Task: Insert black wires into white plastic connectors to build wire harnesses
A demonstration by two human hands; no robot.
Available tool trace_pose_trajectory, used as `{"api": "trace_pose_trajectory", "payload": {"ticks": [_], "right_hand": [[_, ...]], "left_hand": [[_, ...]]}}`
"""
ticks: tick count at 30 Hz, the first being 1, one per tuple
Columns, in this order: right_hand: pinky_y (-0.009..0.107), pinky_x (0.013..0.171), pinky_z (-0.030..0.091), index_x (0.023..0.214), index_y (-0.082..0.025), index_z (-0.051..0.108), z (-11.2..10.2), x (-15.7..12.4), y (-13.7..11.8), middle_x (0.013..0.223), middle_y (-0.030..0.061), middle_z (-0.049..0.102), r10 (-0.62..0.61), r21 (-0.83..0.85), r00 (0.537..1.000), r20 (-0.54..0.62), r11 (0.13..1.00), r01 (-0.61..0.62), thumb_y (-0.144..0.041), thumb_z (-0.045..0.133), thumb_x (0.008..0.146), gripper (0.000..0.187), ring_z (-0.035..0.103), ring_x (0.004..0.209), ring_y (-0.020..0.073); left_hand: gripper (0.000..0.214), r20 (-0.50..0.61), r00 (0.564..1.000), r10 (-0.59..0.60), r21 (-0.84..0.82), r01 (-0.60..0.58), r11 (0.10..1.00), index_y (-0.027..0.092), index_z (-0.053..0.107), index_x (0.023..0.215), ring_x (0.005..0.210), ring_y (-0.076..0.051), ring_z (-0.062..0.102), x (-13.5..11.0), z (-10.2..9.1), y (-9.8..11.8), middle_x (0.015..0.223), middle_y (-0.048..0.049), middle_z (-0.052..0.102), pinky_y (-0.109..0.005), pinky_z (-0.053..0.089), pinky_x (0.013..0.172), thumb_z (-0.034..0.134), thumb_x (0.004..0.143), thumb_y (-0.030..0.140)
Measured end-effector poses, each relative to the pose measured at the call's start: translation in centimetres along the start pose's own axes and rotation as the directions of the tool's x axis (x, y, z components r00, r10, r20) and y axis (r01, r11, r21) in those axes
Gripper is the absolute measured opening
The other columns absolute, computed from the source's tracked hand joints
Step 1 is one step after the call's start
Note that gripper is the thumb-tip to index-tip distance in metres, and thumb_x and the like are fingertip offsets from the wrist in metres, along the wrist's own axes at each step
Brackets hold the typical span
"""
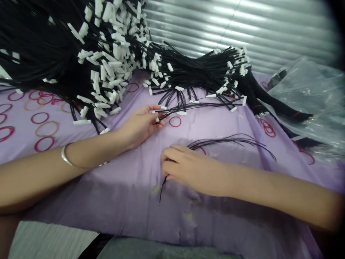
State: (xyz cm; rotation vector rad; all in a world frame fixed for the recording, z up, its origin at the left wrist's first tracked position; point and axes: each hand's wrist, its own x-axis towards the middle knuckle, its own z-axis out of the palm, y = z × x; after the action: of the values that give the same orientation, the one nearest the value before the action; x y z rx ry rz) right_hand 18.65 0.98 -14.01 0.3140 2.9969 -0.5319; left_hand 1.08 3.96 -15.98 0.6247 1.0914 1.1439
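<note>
My right hand (pixel 188 169), nearest me on the purple cloth (pixel 121 201), is clenched around a bundle of black wires (pixel 237 139) trailing rightward, while my left hand (pixel 140 125), closer to the connector pile (pixel 107 72) ahead, pinches white-tipped wires (pixel 172 107) lying crosswise.

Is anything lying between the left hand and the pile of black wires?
Nothing visible does. The left hand touches loose wires at the edge of the pile, which lies on the purple cloth.
</note>
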Motion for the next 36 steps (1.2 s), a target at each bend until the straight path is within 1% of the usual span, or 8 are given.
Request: {"api": "trace_pose_trajectory", "payload": {"ticks": [4, 10, 15, 18, 24, 30, 33, 36], "right_hand": [[0.035, 0.085, 0.04, 0.092, -0.012, 0.058, 0.3, -1.1, 1.2, 0.097, 0.0077, 0.053, 0.036, 0.029, 0.995, -0.092, 0.999, -0.034, -0.021, 0.046, 0.094, 0.015, 0.044, 0.093, 0.0189], [0.034, 0.082, 0.039, 0.087, -0.013, 0.056, -0.8, -2.1, 2.0, 0.095, 0.0065, 0.052, 0.047, -0.009, 0.999, -0.017, 0.999, -0.048, -0.013, 0.047, 0.091, 0.01, 0.044, 0.091, 0.0192], [0.026, 0.072, 0.04, 0.088, -0.014, 0.054, -3.3, -3.5, 3.0, 0.093, 0.0015, 0.056, 0.217, 0.266, 0.975, -0.049, 0.944, -0.196, -0.021, 0.045, 0.095, 0.013, 0.05, 0.082, 0.0117], [0.022, 0.069, 0.039, 0.092, -0.015, 0.058, -4.0, -3.9, 3.6, 0.087, -0.0011, 0.057, 0.313, 0.39, 0.935, -0.169, 0.892, -0.228, -0.021, 0.048, 0.094, 0.012, 0.051, 0.076, 0.0077], [0.015, 0.078, 0.041, 0.087, -0.015, 0.066, -3.2, -3.6, 4.5, 0.096, 0.0007, 0.057, 0.339, 0.474, 0.836, -0.432, 0.874, -0.109, -0.018, 0.056, 0.087, 0.01, 0.053, 0.082, 0.0029], [0.013, 0.058, 0.037, 0.075, -0.016, 0.063, -2.2, -2.8, 4.6, 0.068, -0.0056, 0.055, 0.516, 0.601, 0.731, -0.447, 0.778, -0.182, -0.015, 0.058, 0.081, 0.008, 0.048, 0.061, 0.0015], [0.014, 0.056, 0.036, 0.069, -0.015, 0.062, -1.7, -2.7, 4.8, 0.067, -0.0048, 0.055, 0.597, 0.633, 0.66, -0.456, 0.739, -0.231, -0.015, 0.059, 0.077, 0.008, 0.049, 0.061, 0.0029], [0.014, 0.053, 0.035, 0.065, -0.013, 0.06, -1.5, -2.6, 4.9, 0.063, -0.0039, 0.055, 0.618, 0.626, 0.637, -0.46, 0.735, -0.261, -0.013, 0.058, 0.073, 0.008, 0.048, 0.059, 0.0036]], "left_hand": [[0.018, 0.016, 1.0, 0.007, 0.037, -0.008, 0.999, 0.012, 0.055, 0.097, 0.065, -0.005, 0.059, -0.1, 0.0, 0.1, 0.092, -0.0031, 0.064, -0.018, 0.048, 0.067, 0.05, 0.083, 0.003], [0.023, 0.098, 0.992, 0.081, 0.188, -0.098, 0.977, 0.014, 0.062, 0.104, 0.081, -0.008, 0.064, -0.2, -0.5, -0.1, 0.091, -0.0024, 0.066, -0.02, 0.05, 0.085, 0.063, 0.081, 0.017], [0.032, 0.074, 0.993, 0.095, 0.182, -0.107, 0.977, 0.016, 0.055, 0.112, 0.089, -0.011, 0.065, -0.2, -0.3, 0.2, 0.103, -0.0051, 0.067, -0.023, 0.052, 0.087, 0.062, 0.083, 0.025], [0.025, 0.079, 0.996, 0.042, 0.194, -0.057, 0.979, 0.015, 0.054, 0.101, 0.088, -0.01, 0.065, -0.6, -0.1, 0.1, 0.103, -0.0049, 0.067, -0.019, 0.052, 0.084, 0.063, 0.082, 0.027], [0.028, 0.177, 0.983, -0.055, 0.366, -0.014, 0.93, 0.018, 0.051, 0.103, 0.067, -0.006, 0.062, -2.0, -0.1, -0.3, 0.081, -0.0014, 0.07, -0.015, 0.049, 0.069, 0.059, 0.085, 0.038], [0.021, 0.159, 0.986, -0.047, 0.449, -0.029, 0.893, 0.016, 0.06, 0.096, 0.065, -0.002, 0.059, -2.1, 0.2, -0.1, 0.078, 0.0021, 0.067, -0.011, 0.047, 0.067, 0.063, 0.083, 0.032], [0.021, 0.146, 0.98, -0.137, 0.379, 0.073, 0.923, 0.016, 0.062, 0.095, 0.074, -0.005, 0.065, -2.1, 0.2, -0.3, 0.082, 0.0017, 0.067, -0.012, 0.05, 0.071, 0.066, 0.08, 0.03], [0.023, 0.148, 0.962, -0.227, 0.306, 0.174, 0.936, 0.017, 0.063, 0.094, 0.073, -0.006, 0.066, -2.1, 0.1, -0.7, 0.08, 0.0019, 0.069, -0.013, 0.051, 0.072, 0.07, 0.076, 0.031]]}}
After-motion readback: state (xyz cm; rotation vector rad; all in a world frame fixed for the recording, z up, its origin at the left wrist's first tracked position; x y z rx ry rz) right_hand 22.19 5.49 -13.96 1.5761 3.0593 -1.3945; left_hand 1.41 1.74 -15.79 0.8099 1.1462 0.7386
